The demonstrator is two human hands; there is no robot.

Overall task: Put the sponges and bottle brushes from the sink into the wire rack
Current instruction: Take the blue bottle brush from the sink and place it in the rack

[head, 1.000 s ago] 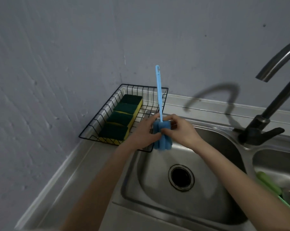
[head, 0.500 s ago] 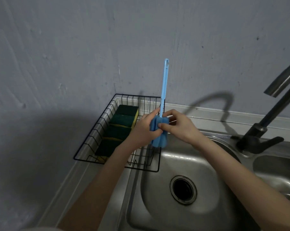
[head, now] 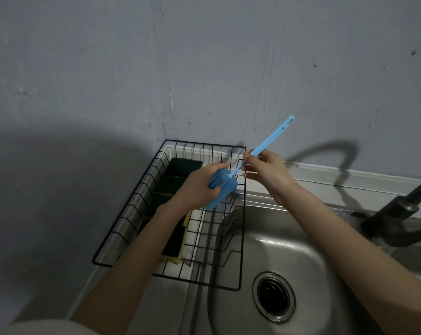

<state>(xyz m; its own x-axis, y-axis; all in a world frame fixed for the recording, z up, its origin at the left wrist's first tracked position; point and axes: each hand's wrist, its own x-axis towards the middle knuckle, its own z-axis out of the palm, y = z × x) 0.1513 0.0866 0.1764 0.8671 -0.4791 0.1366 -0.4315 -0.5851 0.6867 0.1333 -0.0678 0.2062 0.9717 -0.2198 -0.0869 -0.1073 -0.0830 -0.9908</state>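
A blue bottle brush (head: pixel 268 140) with a foam head is held over the black wire rack (head: pixel 240 238), tilted with its handle pointing up to the right. My left hand (head: pixel 199 184) is wrapped around the foam head, above the rack's right half. My right hand (head: pixel 265 170) pinches the thin handle just above the head. Several green-and-yellow sponges (head: pixel 173 245) lie in a row along the rack's left side, partly hidden by my left forearm.
The rack stands on the steel counter in the wall corner, its right edge overlapping the sink basin (head: pixel 313 262) with a round drain (head: pixel 273 296). A dark faucet (head: pixel 398 213) rises at the right. The grey wall stands close behind.
The brush has tipped from upright to slanting right and moved left over the rack. My right hand slid from the foam head up onto the handle. The view shifted left.
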